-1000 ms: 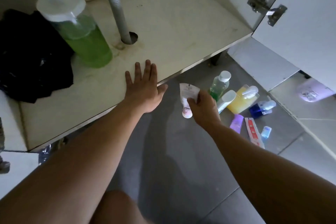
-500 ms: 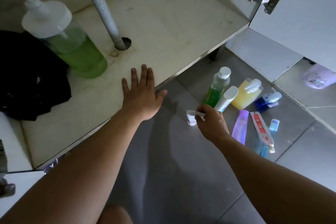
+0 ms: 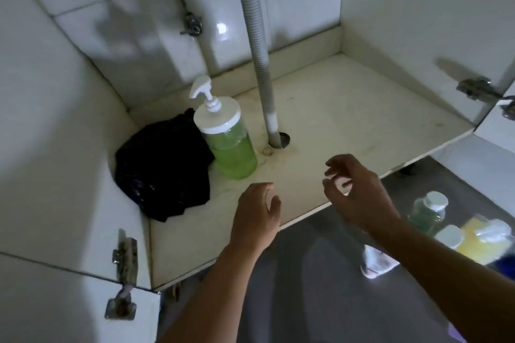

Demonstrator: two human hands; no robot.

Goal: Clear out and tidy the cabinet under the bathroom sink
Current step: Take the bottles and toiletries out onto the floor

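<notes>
Rusty metal marks the hinge (image 3: pixel 122 284) at the lower left of the frame, fixed where the open cabinet door meets the side wall. Right of it, on the cream cabinet floor (image 3: pixel 348 120), a crumpled black bag (image 3: pixel 161 172) lies against the left wall. Just beside the bag, touching or nearly so, stands an upright pump bottle (image 3: pixel 225 136) with a white cap and green liquid filling its lower part. Farther right, a grey corrugated drain hose (image 3: pixel 256 36) comes down from the top of the frame and enters a round hole in the cabinet floor.

Lower centre, the left hand (image 3: pixel 256 217) hovers over the front edge of the cabinet floor, its fingers loosely curled and holding nothing. Right of it, the right hand (image 3: pixel 359 189) is raised near the same edge, its fingers spread and bent, also empty.

On the grey floor at the lower right, a white tube (image 3: pixel 376 264) shows partly behind the right forearm. Beyond it stand a clear bottle with greenish liquid (image 3: pixel 426 211), a white-capped container (image 3: pixel 448 237) and a yellow bottle (image 3: pixel 485 242), all blurred. At the right edge, a second hinge (image 3: pixel 479 89) sits on the cabinet's right wall.
</notes>
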